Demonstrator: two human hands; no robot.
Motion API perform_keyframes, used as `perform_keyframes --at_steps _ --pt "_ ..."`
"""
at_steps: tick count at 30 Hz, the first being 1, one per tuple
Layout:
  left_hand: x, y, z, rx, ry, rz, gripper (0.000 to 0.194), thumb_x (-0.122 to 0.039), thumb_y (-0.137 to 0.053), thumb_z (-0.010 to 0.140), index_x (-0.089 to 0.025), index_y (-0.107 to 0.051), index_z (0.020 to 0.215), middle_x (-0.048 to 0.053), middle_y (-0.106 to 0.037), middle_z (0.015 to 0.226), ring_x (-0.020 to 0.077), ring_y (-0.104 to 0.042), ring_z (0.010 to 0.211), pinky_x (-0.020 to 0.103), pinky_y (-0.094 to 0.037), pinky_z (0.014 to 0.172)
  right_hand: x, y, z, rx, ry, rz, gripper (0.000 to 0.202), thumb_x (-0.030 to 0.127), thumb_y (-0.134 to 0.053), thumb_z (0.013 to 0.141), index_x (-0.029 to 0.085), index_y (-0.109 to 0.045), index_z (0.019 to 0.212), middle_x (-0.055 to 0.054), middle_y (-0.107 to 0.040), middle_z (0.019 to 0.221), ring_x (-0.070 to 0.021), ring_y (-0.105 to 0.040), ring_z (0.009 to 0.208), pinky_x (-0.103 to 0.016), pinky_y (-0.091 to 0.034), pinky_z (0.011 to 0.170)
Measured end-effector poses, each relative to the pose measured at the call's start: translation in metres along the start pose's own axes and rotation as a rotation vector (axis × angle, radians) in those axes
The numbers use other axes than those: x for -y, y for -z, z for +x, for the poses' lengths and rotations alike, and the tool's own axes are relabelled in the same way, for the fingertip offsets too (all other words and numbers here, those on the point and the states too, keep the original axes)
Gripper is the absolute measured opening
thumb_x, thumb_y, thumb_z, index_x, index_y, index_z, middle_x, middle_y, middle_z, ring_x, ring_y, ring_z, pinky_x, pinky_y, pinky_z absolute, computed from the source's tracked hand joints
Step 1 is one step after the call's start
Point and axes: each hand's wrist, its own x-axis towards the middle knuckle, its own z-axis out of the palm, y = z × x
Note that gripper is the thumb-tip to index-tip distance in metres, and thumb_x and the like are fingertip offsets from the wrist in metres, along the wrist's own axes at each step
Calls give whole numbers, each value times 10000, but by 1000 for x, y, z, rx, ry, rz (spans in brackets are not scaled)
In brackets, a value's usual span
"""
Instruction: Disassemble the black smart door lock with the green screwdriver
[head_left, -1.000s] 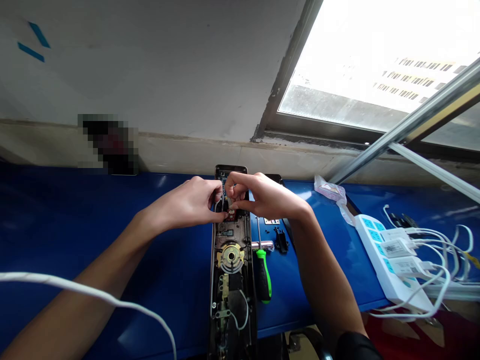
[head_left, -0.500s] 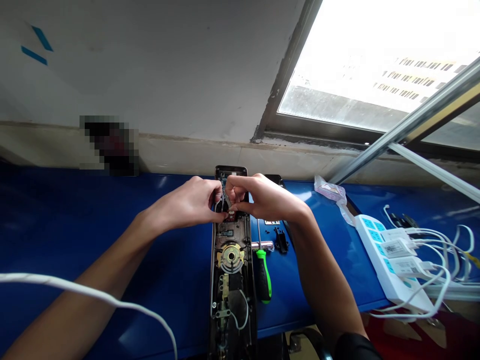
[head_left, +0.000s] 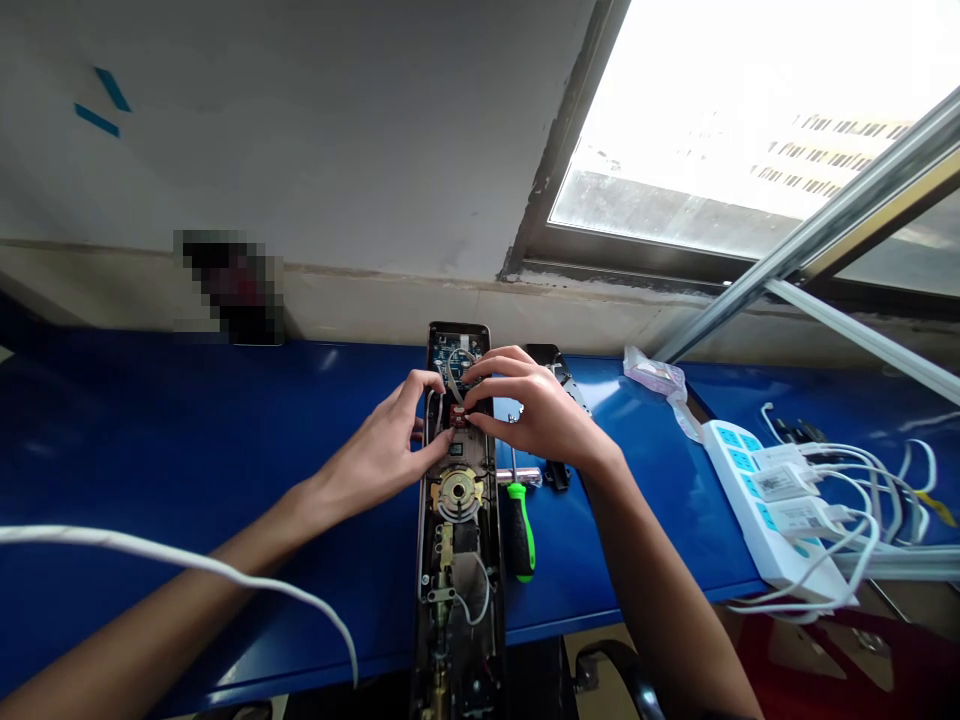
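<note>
A long dark casing (head_left: 459, 327), which looks like an opened electronic door lock, stretches from near the wall toward me. Inside are a blue circuit board (head_left: 448, 352), a small red board (head_left: 458, 414), thin pale wires (head_left: 452, 378) and a round brass-coloured part (head_left: 459, 491). My left hand (head_left: 386, 430) is at the casing's left side, with thumb and index finger apart beside the red board and wires. From the right, my right hand (head_left: 540, 408) reaches over the casing with fingers spread, its thumb and index tips at the red board. Neither hand visibly grips anything.
A green-and-black screwdriver (head_left: 523, 535) lies right of the casing, near a shiny cylinder (head_left: 525, 477) and black parts (head_left: 556, 474). Farther right are a clear plastic bag (head_left: 654, 374) and a white power strip (head_left: 731, 455) with plugged-in cables. A white cable (head_left: 225, 570) crosses my left forearm.
My fingers have opened from a pinch at the red board, and both hands have drawn slightly apart. More of the blue board and wires shows. The view has shifted a little.
</note>
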Motion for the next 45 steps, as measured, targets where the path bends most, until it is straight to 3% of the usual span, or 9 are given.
perform_keyframes --at_steps 4,8,16,26,31,37,40,43,45 --pt "0 -20 -5 -140 -27 -100 187 -343 -569 991 -276 -480 1142 31 -619 1160 182 -649 888 326 -549 768 -5 -19 -13 -122 1 8 73 209 -691 950 233 -759 958 -49 -752 1131 -223 -596 1182 -416 -536 1043" --pt "3 -28 -3 -195 -49 -135 95 -303 -554 1001 -273 -554 1091 15 -616 1140 191 -619 971 319 -529 817 -7 -29 -17 -209 7 25 86 207 -682 958 235 -763 957 -56 -763 1121 -218 -611 1167 -425 -558 1025" --pt "5 -30 -2 -231 -50 -124 106 -336 -590 1006 -272 -608 1088 18 -627 1134 204 -612 1007 351 -519 914 -7 -38 -20 -269 -9 29 105 207 -680 955 263 -767 971 -48 -763 1145 -224 -625 1178 -451 -576 1013" --pt "5 -29 -2 -215 -19 -195 141 -379 -589 1001 -272 -628 1083 31 -622 1175 213 -616 1051 295 -553 770 -4 -40 -20 -271 -24 17 126 206 -655 971 260 -762 1013 -67 -750 1169 -223 -615 1187 -455 -573 1011" --pt "4 -28 -3 -211 -32 -165 136 -373 -581 1005 -271 -616 1086 28 -622 1182 216 -616 1067 319 -562 818 -5 -42 -21 -269 -27 8 126 208 -658 967 250 -762 1025 -65 -748 1175 -222 -598 1214 -455 -551 1051" --pt "3 -25 -9 -179 -10 -182 253 -388 -621 977 -281 -494 1168 43 -584 1255 225 -637 1108 399 -585 938 0 -34 -25 -309 -53 19 109 231 -680 951 277 -753 1018 -41 -748 1209 -234 -583 1281 -489 -515 1102" --pt "-7 -22 -15 -342 -43 -40 334 -363 -685 914 -269 -474 1156 89 -473 1404 270 -569 1272 477 -537 1069 4 -23 -34 -352 -118 29 143 226 -655 964 272 -733 1074 -47 -750 1203 -224 -627 1225 -471 -527 1073" --pt "-28 -19 -18 -497 -163 168 194 -280 -670 907 -247 -536 1044 105 -473 1407 301 -475 1395 510 -440 1174 5 -10 -50 -377 -239 21 174 233 -606 990 244 -708 1131 -54 -758 1134 -190 -686 1065 -393 -563 951" --pt "-43 -19 -15 -451 -276 206 73 -247 -630 930 -234 -578 978 92 -547 1328 276 -554 1303 473 -482 1126 5 -2 -64 -359 -343 -1 192 249 -594 995 230 -693 1158 -37 -764 1012 -162 -698 900 -334 -562 829"
